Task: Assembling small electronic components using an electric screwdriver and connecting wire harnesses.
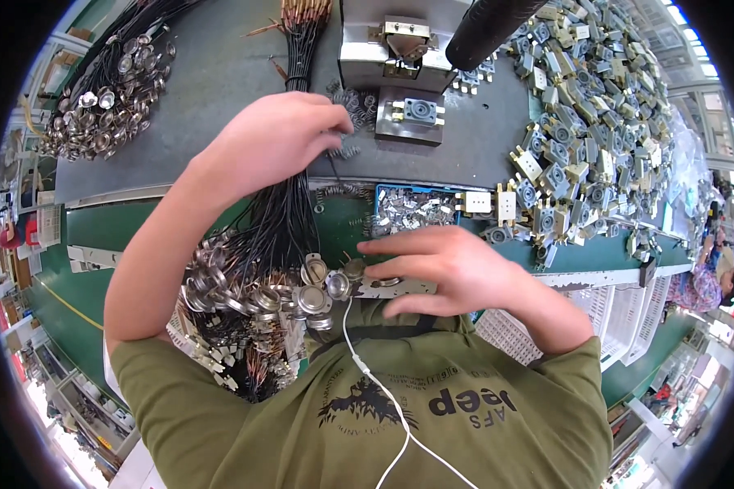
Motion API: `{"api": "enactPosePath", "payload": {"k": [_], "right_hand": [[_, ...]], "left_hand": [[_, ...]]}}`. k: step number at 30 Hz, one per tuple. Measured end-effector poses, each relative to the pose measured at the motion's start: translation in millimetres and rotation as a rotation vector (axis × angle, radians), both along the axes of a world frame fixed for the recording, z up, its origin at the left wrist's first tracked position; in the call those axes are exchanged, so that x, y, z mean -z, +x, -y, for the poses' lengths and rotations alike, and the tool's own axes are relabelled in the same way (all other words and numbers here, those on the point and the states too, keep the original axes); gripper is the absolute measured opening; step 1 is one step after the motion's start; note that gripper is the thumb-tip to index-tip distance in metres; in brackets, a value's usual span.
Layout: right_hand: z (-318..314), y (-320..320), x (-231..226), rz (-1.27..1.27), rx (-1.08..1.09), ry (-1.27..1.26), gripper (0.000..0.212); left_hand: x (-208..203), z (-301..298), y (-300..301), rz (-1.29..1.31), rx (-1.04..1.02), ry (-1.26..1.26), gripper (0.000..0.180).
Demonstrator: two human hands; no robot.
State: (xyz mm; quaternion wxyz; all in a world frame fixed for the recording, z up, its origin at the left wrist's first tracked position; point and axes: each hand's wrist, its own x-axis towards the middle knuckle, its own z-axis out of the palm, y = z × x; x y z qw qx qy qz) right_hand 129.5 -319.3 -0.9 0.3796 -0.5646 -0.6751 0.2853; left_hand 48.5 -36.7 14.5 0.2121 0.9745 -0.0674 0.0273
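My left hand is over the grey bench among loose coil springs, beside a bundle of black wires. Its fingers are curved, with a gap between them and the thumb; a thin dark strand shows below the thumb. Nearer my body, my right hand has its fingers spread. Its fingertips are close to a round metal cap; I cannot tell whether they touch it. More round silver caps on black wires lie heaped at the bench's near edge, left of that hand.
A press fixture stands at the back, with a grey switch-like block on its metal base. A blue tray holds small metal pieces. Similar blocks pile up at right. Wired caps lie far left. A white earphone cable hangs in front.
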Motion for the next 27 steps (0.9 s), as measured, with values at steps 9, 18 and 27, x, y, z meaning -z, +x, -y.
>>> {"api": "enactPosePath", "payload": {"k": [9,18,27], "right_hand": [[-2.2,-4.2,9.9,-0.115,0.044,0.067,0.041],[-52.0,41.1,-24.0,0.032,0.644,0.098,0.031],[-80.0,46.4,8.1,0.010,0.670,0.277,0.022]], "left_hand": [[18.9,18.0,14.6,-0.159,0.108,0.396,0.024],[-12.4,3.3,22.4,-0.049,-0.099,-0.468,0.023],[-12.5,10.9,18.0,-0.089,-0.219,-0.614,0.026]]}}
